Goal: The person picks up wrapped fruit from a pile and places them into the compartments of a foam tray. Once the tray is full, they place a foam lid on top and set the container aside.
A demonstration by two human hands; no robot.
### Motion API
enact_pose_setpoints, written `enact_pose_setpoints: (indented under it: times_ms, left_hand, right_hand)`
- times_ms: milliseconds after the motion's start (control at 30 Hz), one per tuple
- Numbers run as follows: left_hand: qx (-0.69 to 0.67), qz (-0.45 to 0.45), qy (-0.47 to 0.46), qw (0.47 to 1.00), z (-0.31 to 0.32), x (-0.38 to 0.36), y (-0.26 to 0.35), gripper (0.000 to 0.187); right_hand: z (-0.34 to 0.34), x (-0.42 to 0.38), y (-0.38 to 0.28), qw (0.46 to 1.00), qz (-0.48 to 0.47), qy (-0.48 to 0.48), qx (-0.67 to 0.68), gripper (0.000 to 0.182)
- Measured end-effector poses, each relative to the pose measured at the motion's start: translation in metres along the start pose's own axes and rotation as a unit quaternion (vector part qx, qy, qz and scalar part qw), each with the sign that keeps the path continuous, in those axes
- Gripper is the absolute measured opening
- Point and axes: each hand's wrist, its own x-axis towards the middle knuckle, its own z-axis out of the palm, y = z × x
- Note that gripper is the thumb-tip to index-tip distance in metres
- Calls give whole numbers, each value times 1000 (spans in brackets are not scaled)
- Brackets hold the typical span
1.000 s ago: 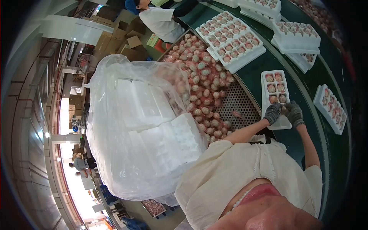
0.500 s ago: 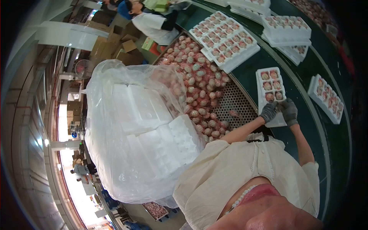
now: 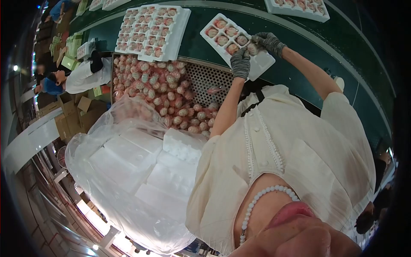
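Note:
A white foam tray (image 3: 259,68) lies at a slant on the green work surface, its upper cups filled with round, pale, ridged balls in pink-red wrap. From the lower left, my left hand (image 3: 240,65), in a grey knit glove, brings closed fingers to a wrapped ball (image 3: 253,49) beside the filled rows. My right hand (image 3: 270,43), gloved alike, reaches in from the right, its bent fingers closed on the same ball. Both hands partly cover it. The tray's lower end shows bare white foam.
A perforated metal bin (image 3: 205,81) of loose wrapped balls lies left of my arms. Filled trays (image 3: 182,32) stand beyond it, and another tray (image 3: 299,10) at the top right. Foam trays in a clear plastic bag (image 3: 128,171) are nearer me. A co-worker (image 3: 87,77) is at far left.
The view has swung round, so the tray and bin appear turned. Both hands have shifted from the filled cups' lower edge to a wrapped ball in the row below.

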Motion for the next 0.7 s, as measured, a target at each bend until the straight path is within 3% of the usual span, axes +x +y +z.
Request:
enact_pose_setpoints:
  times_ms: [67, 133, 167, 233, 367, 533, 700]
  left_hand:
    - [6, 10, 6, 1000, -1, -1, 2, 16]
    - [11, -10, 9, 1000, 0, 0, 4, 15]
    - [10, -10, 9, 1000, 2, 0, 1, 15]
    - [-28, -56, -27, 998, 3, 1, -4, 16]
    - [1, 2, 5, 1000, -7, -7, 12, 18]
    - [-61, -75, -14, 995, -9, -9, 19, 26]
    - [-87, -100, -27, 991, -9, -8, 12, 21]
  right_hand:
    - [4, -9, -1, 999, -15, 13, 34, 22]
    - [5, -17, -4, 985, -134, 18, -111, 20]
    - [7, -24, -10, 984, -135, 18, -112, 20]
    - [14, -33, -19, 861, -310, 37, -401, 19]
    - [24, -37, -26, 840, -269, 70, -467, 18]
    - [27, -45, -8, 842, -318, 148, -409, 18]
    - [29, -58, 8, 812, -340, 131, -457, 17]
